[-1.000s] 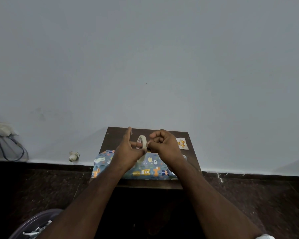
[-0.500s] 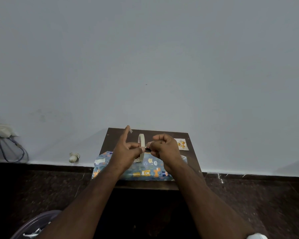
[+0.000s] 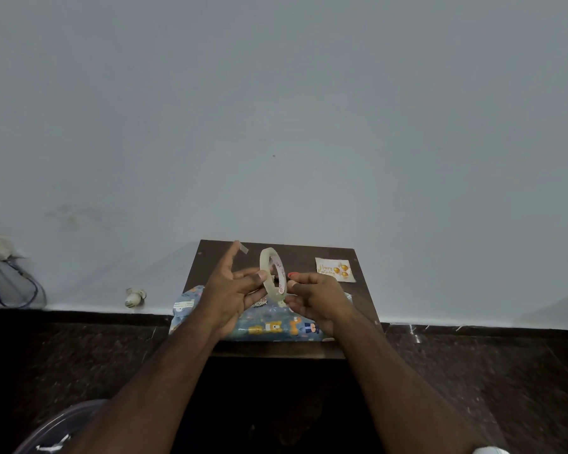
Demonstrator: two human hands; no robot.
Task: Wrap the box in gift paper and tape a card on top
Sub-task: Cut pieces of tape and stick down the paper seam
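The box (image 3: 276, 326), wrapped in blue gift paper with cartoon animals, lies on a small dark wooden table (image 3: 305, 254). Above it my left hand (image 3: 230, 296) holds a roll of clear tape (image 3: 265, 261) upright between thumb and fingers. The index finger points up with a short strip of tape (image 3: 244, 248) stuck to its tip. My right hand (image 3: 318, 296) pinches the tape at the lower edge of the roll. A small red thing (image 3: 292, 274) shows above its fingers. The greeting card (image 3: 335, 269) with gold balloons lies flat at the table's far right.
The table stands against a plain grey wall on a dark stone floor. A wall socket with blue cables (image 3: 0, 257) is at far left, a small white object (image 3: 134, 297) lies by the skirting, and a translucent basin (image 3: 56, 427) sits at bottom left.
My right hand has slid from the middle of the roll to its lower edge. The hands have drawn slightly apart, and the roll now shows more fully between them.
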